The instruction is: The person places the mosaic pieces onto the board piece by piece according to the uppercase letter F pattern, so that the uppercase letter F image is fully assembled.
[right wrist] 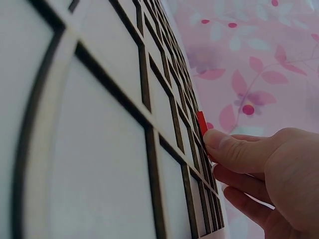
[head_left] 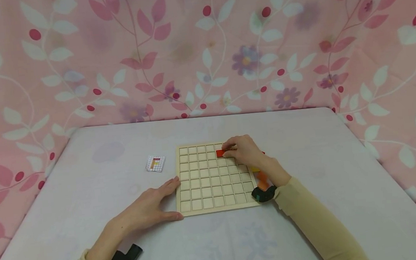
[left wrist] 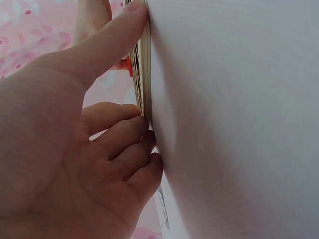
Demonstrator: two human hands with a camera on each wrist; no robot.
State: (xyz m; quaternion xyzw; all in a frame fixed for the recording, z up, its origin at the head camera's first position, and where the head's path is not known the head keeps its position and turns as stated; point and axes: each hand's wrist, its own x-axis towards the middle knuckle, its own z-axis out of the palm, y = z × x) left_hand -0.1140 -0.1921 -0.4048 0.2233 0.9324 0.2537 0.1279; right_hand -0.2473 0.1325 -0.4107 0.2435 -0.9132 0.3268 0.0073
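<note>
A square wooden grid board (head_left: 205, 182) lies on the table before me. My right hand (head_left: 245, 150) pinches a flat red piece (head_left: 219, 154) between thumb and fingers over the upper right cells. In the right wrist view, the red piece (right wrist: 202, 122) stands tilted at the grid's surface; the fingers hide part of it. My left hand (head_left: 144, 210) touches the board's left side, with the thumb at the near left corner and the fingers farther up. The left wrist view shows the left hand (left wrist: 107, 154) with its fingertips against the board's edge (left wrist: 145, 74).
Left of the board lies a small card (head_left: 155, 164) with a coloured grid pattern. Orange (head_left: 262, 180) and yellow (head_left: 255, 169) pieces lie along the board's right side, partly hidden by the right arm. A pink floral cloth (head_left: 201, 56) hangs behind the white-covered table (head_left: 97, 177).
</note>
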